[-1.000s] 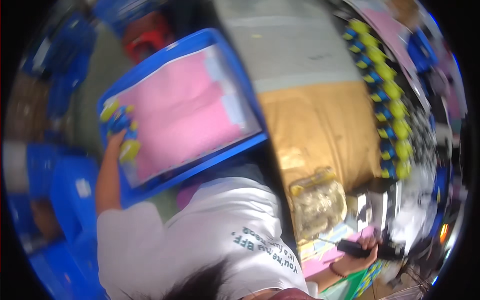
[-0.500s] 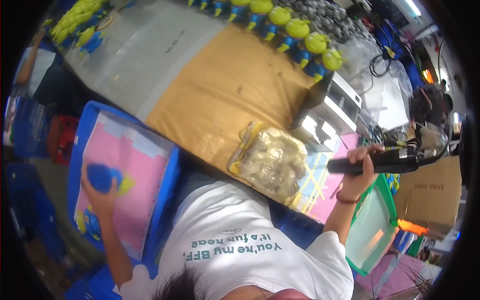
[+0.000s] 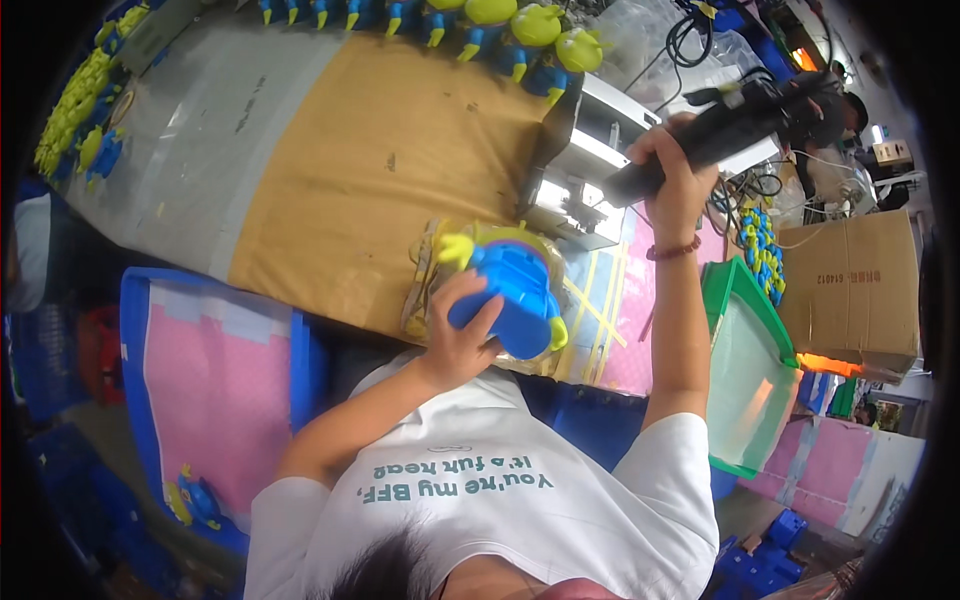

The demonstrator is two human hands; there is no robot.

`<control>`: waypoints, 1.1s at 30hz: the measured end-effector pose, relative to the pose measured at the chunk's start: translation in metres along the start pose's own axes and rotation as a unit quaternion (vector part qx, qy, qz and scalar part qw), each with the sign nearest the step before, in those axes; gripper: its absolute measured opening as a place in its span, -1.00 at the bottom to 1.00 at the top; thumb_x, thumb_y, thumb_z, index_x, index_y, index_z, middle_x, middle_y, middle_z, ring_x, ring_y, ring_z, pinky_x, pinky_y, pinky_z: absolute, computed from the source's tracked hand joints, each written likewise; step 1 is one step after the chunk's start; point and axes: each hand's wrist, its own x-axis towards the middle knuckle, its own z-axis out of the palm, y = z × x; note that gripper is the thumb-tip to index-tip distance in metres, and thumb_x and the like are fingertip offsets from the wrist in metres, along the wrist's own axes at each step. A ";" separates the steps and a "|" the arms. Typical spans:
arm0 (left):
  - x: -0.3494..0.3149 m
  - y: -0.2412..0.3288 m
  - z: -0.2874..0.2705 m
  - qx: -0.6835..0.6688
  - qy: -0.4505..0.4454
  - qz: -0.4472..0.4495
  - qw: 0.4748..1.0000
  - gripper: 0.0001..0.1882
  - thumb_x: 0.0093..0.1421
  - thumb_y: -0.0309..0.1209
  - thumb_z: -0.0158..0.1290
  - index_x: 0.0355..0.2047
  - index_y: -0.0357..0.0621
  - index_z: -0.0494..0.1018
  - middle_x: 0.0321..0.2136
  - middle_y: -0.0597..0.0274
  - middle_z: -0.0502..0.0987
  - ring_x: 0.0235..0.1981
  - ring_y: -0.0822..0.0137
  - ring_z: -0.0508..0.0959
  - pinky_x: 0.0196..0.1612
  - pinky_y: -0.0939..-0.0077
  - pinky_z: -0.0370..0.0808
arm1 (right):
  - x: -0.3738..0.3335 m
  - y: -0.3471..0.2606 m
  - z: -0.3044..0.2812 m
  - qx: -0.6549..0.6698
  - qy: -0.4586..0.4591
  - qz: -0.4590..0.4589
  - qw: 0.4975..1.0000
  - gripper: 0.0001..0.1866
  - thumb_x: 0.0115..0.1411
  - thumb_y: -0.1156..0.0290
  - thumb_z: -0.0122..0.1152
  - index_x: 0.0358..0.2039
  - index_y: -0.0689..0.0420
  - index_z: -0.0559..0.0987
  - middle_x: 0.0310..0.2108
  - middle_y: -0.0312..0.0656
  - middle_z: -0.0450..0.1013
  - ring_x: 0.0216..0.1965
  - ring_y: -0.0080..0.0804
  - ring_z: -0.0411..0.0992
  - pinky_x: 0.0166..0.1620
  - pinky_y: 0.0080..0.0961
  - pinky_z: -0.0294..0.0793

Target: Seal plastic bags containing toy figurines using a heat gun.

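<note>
My left hand [image 3: 458, 335] is closed around a blue toy figure [image 3: 522, 298] with yellow-green hands. I hold it above a padded bundle [image 3: 422, 285], a clear-wrapped cushion with yellow edges, which it largely hides. My right hand [image 3: 678, 185] grips a thick black cylindrical hand tool [image 3: 710, 140] with a cord; its exact kind cannot be made out. The tool slants up to the right, its near end beside a white metal box [image 3: 580, 205] with an open front. The toy and the tool are apart.
Yellow-green and blue toy figures [image 3: 535, 28] line the table's far edge. Brown paper [image 3: 370, 170] covers the tabletop. At left, a blue tray [image 3: 135, 370] lined in pink holds a toy figure [image 3: 200, 500]. A green tray [image 3: 715, 295] and cardboard box [image 3: 850, 285] stand at right.
My left hand has brought the toy figure from over the blue tray rightward to above the padded bundle. My right hand has raised the black tool, tilting it further. The view has shifted.
</note>
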 end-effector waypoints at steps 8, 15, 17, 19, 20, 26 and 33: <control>-0.043 -0.001 -0.057 0.170 -0.155 0.060 0.971 -0.52 -0.06 -0.44 0.20 -0.06 0.20 0.51 0.03 0.27 0.33 -0.02 0.20 0.33 -0.04 0.30 0.34 | -0.030 -0.017 0.010 0.016 -0.012 0.105 0.994 -0.65 0.04 0.57 0.14 -0.15 0.37 0.32 -0.56 -0.12 0.41 -0.59 -0.36 0.42 -0.44 -0.44 0.45; 0.001 0.026 -0.018 0.208 -0.157 0.090 0.961 -0.54 0.02 -0.34 0.14 -0.02 0.35 0.45 0.17 0.04 0.23 0.11 0.02 0.27 0.13 0.04 0.24 | -0.088 -0.055 0.036 0.097 -0.079 0.042 0.991 -0.55 0.00 0.67 0.12 -0.07 0.27 0.24 -0.53 -0.07 0.41 -0.56 -0.32 0.42 -0.41 -0.42 0.46; 0.008 0.025 -0.004 0.261 -0.192 0.060 0.944 -0.49 -0.07 -0.23 0.22 -0.03 0.44 0.45 0.17 -0.09 0.23 0.20 -0.12 0.18 0.16 -0.11 0.19 | -0.097 -0.053 0.037 0.088 -0.089 0.029 0.992 -0.53 0.01 0.68 0.15 -0.05 0.25 0.24 -0.52 -0.07 0.42 -0.53 -0.33 0.42 -0.40 -0.42 0.46; 0.006 0.016 0.004 0.260 -0.181 0.068 0.946 -0.49 -0.01 -0.25 0.17 0.01 0.46 0.42 0.18 -0.13 0.21 0.19 -0.16 0.21 0.15 -0.13 0.19 | -0.100 -0.049 0.038 0.081 -0.102 0.015 0.991 -0.53 0.04 0.67 0.16 -0.04 0.23 0.24 -0.52 -0.07 0.42 -0.52 -0.33 0.43 -0.39 -0.42 0.47; 0.005 0.014 0.005 0.259 -0.177 0.071 0.947 -0.49 0.01 -0.26 0.14 0.02 0.48 0.41 0.18 -0.15 0.20 0.18 -0.18 0.23 0.15 -0.15 0.20 | -0.103 -0.046 0.037 0.078 -0.107 0.010 0.991 -0.53 0.05 0.66 0.17 -0.04 0.23 0.24 -0.51 -0.07 0.42 -0.52 -0.34 0.44 -0.38 -0.42 0.47; 0.006 0.013 0.002 0.223 -0.217 0.060 0.948 -0.49 0.05 -0.33 0.09 0.06 0.43 0.41 0.21 -0.19 0.16 0.21 -0.26 0.19 0.18 -0.16 0.18 | -0.127 -0.011 0.028 0.055 -0.187 0.031 0.980 -0.51 0.03 0.65 0.10 -0.03 0.17 0.17 -0.51 -0.18 0.37 -0.47 -0.41 0.41 -0.32 -0.50 0.44; 0.006 0.012 0.005 0.170 -0.221 0.031 0.960 -0.55 0.02 -0.34 0.10 -0.01 0.21 0.46 0.21 -0.21 0.16 0.21 -0.30 0.18 0.17 -0.06 0.27 | -0.127 0.000 0.026 0.128 -0.210 0.045 0.968 -0.85 -0.14 0.66 0.18 -0.58 0.16 0.41 -0.58 -0.20 0.40 -0.52 -0.41 0.41 -0.40 -0.60 0.39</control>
